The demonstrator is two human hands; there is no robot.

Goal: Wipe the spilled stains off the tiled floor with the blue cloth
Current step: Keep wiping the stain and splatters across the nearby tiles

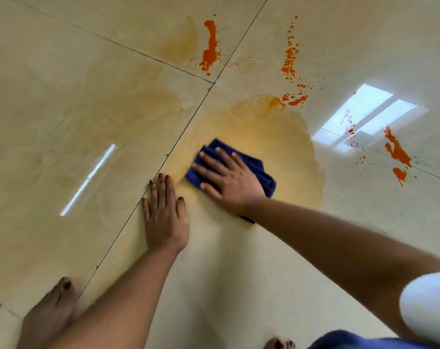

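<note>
My right hand (227, 178) lies flat with spread fingers on the crumpled blue cloth (257, 170), pressing it onto the beige tiled floor (50, 109). The cloth sits inside a broad smeared yellow-orange patch (276, 137). My left hand (164, 214) is planted palm down on the floor just left of the cloth, fingers together, holding nothing. Thick orange-red stains lie farther away: one streak (210, 47) at top centre, a spattered line (290, 61) to its right, and a blotch (397, 152) at the far right.
Dark grout lines (188, 119) cross the floor near the cloth. Fainter yellow smears (181, 42) mark the tiles at upper left. My bare foot (50, 313) rests at lower left, and toes (280, 343) show at the bottom edge. A window reflection (369, 114) glares at right.
</note>
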